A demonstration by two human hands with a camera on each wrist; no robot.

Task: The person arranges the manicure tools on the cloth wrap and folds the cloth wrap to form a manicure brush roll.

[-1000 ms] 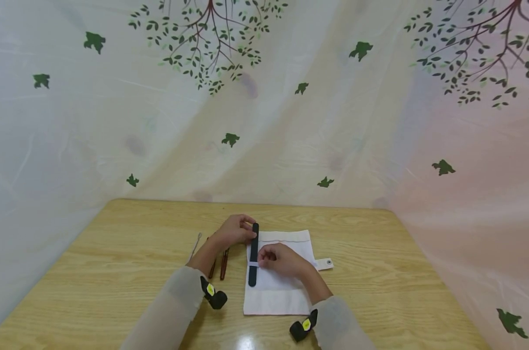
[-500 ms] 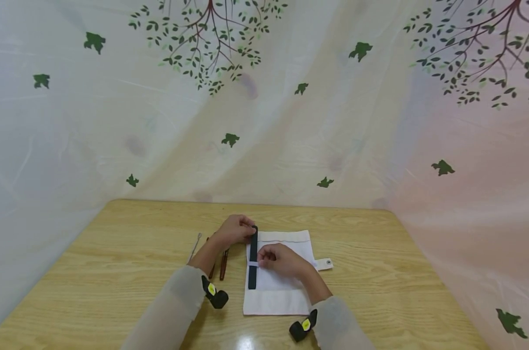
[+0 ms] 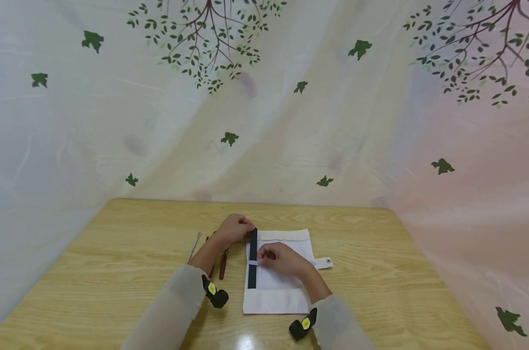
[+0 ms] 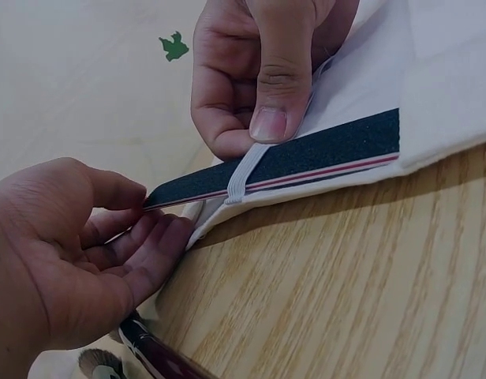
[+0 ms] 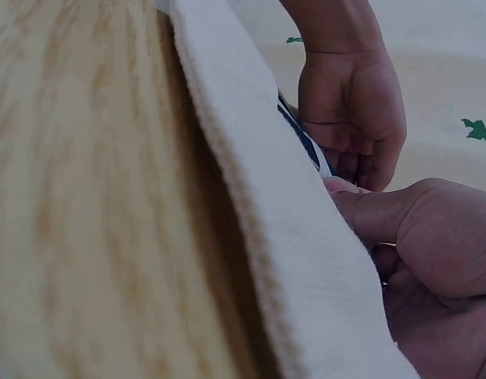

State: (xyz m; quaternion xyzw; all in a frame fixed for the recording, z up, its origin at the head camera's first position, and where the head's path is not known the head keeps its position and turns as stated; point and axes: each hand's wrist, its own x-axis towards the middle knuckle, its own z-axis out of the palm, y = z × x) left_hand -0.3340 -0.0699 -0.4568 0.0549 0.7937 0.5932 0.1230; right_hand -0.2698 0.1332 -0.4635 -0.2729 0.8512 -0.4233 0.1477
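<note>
A dark nail file point(image 3: 253, 262) lies along the left side of a white cloth pouch point(image 3: 281, 302), under a white elastic loop point(image 4: 247, 174). Its near end is tucked behind the pouch's folded lower band. The left hand point(image 3: 235, 229) pinches the file's far end between thumb and fingers; in the left wrist view that hand point(image 4: 61, 253) is at the file's tip. Beside the loop, the right hand point(image 3: 283, 260) pinches the elastic with thumb and curled finger, as the left wrist view shows of the same hand point(image 4: 267, 71).
Left of the pouch, partly behind the left forearm, lie brown-handled tools point(image 3: 223, 265) and a thin metal tool point(image 3: 195, 245). A strap with a snap point(image 3: 325, 263) sticks out from the pouch's right side. Behind the wooden table point(image 3: 378, 272) hangs a patterned curtain point(image 3: 264, 121).
The file has slid toward the person, and its near end has gone from lying on the lower band to behind it. The left hand has shifted slightly at the tip; the right hand stays by the loop.
</note>
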